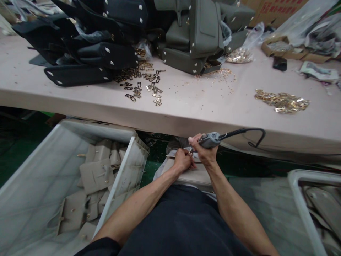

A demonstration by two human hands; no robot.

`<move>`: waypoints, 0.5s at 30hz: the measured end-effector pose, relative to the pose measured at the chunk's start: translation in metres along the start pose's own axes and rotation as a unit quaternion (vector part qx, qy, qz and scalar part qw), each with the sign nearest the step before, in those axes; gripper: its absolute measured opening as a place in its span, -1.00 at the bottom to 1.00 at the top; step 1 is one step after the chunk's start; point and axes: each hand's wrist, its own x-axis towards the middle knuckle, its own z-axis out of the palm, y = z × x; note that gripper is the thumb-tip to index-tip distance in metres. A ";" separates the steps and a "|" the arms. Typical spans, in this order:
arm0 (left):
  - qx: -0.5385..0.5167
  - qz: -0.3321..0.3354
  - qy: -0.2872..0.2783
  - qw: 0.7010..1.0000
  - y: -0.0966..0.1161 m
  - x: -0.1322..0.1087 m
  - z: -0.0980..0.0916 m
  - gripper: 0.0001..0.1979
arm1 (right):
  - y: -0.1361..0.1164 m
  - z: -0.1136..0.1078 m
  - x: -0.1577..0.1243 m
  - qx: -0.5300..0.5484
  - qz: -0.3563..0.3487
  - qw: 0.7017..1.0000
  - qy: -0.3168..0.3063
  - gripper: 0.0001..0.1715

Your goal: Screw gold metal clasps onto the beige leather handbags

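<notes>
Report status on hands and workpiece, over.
Right hand gripping grey corded tool. Left hand pinching beige panel on lap. Table edge close ahead.

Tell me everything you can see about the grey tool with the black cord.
The grey tool is a slim, pen-like body, plastic by its look, lying nearly level, tilted down to the left. The right hand grips its front end, and its tip is hidden by that hand. A black cord leaves its rear and loops before the table edge.
</notes>
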 end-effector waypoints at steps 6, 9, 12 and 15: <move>0.003 0.001 0.002 1.000 0.000 -0.004 -0.004 -0.71 | 0.002 0.003 0.005 -0.022 0.029 0.999 -0.039 -0.65; -0.001 0.004 0.004 1.000 0.000 -0.006 -0.006 -0.72 | 0.004 0.003 0.007 -0.033 0.024 0.999 -0.036 -0.64; -0.001 0.004 0.000 1.000 0.000 -0.007 -0.007 -0.74 | 0.004 0.001 0.006 -0.046 0.008 0.998 -0.035 -0.65; 0.000 0.006 -0.004 1.000 -0.001 -0.007 -0.008 -0.73 | 0.002 0.001 0.004 -0.041 0.004 0.999 -0.022 -0.63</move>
